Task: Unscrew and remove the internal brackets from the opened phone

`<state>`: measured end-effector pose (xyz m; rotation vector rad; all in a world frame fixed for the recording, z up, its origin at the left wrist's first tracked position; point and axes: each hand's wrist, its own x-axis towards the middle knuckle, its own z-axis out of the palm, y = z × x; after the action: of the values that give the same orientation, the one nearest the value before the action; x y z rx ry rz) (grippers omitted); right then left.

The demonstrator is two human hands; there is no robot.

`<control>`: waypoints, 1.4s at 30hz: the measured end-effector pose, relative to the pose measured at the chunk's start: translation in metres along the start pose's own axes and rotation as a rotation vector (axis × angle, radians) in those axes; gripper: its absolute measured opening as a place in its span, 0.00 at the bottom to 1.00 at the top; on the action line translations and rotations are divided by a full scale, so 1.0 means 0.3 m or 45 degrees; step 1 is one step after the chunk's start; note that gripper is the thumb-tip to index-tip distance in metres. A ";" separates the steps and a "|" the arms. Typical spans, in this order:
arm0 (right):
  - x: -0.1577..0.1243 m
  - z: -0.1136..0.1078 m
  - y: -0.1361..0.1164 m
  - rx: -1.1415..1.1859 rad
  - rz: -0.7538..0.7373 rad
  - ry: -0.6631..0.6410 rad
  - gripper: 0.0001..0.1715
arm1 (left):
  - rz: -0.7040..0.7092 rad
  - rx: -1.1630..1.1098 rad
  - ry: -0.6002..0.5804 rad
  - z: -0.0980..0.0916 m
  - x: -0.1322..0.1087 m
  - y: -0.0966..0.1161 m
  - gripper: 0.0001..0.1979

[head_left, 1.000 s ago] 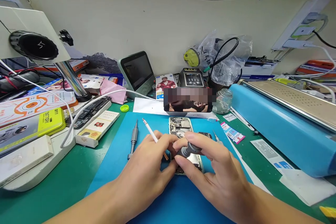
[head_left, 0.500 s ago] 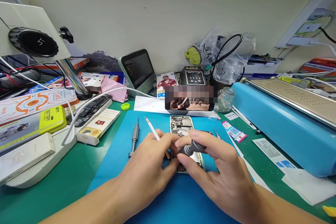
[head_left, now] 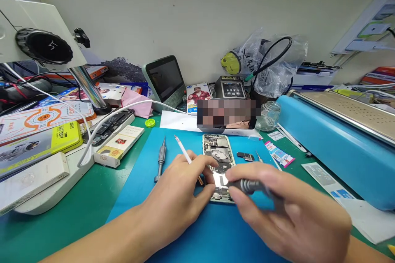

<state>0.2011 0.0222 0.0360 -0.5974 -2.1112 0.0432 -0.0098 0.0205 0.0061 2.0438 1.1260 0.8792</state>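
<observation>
An opened phone, its inner parts bare, lies on the blue mat. My left hand has a lit-looking cigarette between its fingers, and its fingertips and thumb rest at the phone's left edge. In my right hand is a dark grey screwdriver, tilted over the lower right of the phone; its tip is hidden or blurred. A second grey screwdriver lies left of my left hand. Right of the phone there is a small dark phone part, with a thin pointed tool beside it.
Behind the opened phone, a second phone stands propped up with its screen lit. A glass jar and a long blue machine are at the right. Boxes, a cigarette pack and a microscope stand crowd the left.
My right hand has moved right and back from the phone's middle, carrying the screwdriver, so more of the phone and the small part show. My left hand stays at the phone.
</observation>
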 end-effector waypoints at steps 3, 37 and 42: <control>0.014 -0.017 -0.038 -0.032 -0.153 -0.246 0.12 | -0.009 -0.024 0.003 -0.003 0.005 0.002 0.16; -0.014 0.034 0.015 0.186 0.192 0.152 0.38 | -0.060 0.004 0.093 -0.019 0.005 0.017 0.12; -0.013 0.064 0.036 0.334 0.452 0.173 0.32 | -0.074 0.050 0.128 -0.021 0.001 0.012 0.15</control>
<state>0.1922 0.0338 0.0192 -0.7839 -1.8094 0.4591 -0.0130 0.0205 0.0124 2.0069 1.2596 0.9468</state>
